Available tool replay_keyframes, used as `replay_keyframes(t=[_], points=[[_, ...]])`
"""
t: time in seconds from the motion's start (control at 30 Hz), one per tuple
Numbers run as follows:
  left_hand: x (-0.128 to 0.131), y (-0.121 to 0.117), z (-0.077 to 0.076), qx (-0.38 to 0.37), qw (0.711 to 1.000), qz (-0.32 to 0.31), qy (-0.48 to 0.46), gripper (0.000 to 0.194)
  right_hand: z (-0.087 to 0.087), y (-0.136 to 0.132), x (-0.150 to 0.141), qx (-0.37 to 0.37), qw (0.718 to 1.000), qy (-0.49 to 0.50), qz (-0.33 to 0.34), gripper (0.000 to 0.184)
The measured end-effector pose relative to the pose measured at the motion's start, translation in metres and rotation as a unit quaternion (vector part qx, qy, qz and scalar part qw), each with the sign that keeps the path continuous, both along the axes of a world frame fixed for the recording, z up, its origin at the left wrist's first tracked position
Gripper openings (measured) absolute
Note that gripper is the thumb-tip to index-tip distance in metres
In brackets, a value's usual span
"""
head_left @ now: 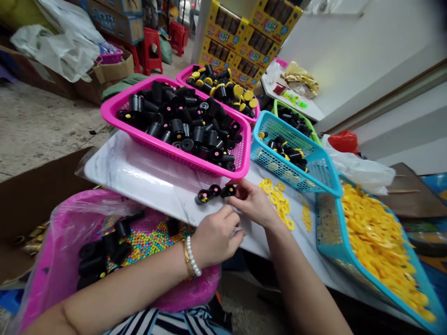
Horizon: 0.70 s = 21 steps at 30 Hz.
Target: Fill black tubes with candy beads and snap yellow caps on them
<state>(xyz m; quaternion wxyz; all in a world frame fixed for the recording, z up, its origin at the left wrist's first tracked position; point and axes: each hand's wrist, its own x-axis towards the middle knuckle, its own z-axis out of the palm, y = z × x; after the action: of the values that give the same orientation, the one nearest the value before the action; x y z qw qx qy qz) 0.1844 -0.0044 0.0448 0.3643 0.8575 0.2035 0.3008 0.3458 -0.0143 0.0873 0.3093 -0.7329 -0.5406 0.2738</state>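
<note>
On the white marbled table (115,160), black plastic cups (215,190) stand in a short row, coloured pellets visible in the leftmost one. My right hand (252,204) has its thumb and fingers around the black cup (229,190) at the row's right end. Just nearer to me is my left hand (217,236), a pearl bracelet (191,256) on its wrist. Its fingers are curled inward, and what they may hold is hidden. Loose yellow rings (279,200) lie to the right of my right hand.
A pink basket (167,151) heaped with black cups stands behind the row. Below left, a plastic-lined pink tub (63,242) holds colourful pellets and black cups. Blue baskets (330,232) on the right carry yellow rings and yellow-capped cups. Yellow boxes (223,25) are stacked behind.
</note>
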Motion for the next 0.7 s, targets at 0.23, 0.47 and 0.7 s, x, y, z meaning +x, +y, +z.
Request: replay_keyframes(t=[0.23, 0.47, 0.7], points=[[0.004, -0.005, 0.002, -0.053, 0.997, 0.052, -0.021, 0.048, 0.020, -0.054, 0.021, -0.075, 0.995, 0.026, 0.052, 0.046], [0.006, -0.001, 0.005, -0.039, 0.997, 0.036, 0.054, 0.038, -0.001, -0.045, 0.099, 0.026, 0.936, -0.308, -0.169, 0.033], [0.005, 0.002, 0.009, -0.048, 0.997, 0.011, 0.068, 0.021, -0.005, -0.058, 0.078, 0.099, 0.953, -0.233, -0.164, 0.023]])
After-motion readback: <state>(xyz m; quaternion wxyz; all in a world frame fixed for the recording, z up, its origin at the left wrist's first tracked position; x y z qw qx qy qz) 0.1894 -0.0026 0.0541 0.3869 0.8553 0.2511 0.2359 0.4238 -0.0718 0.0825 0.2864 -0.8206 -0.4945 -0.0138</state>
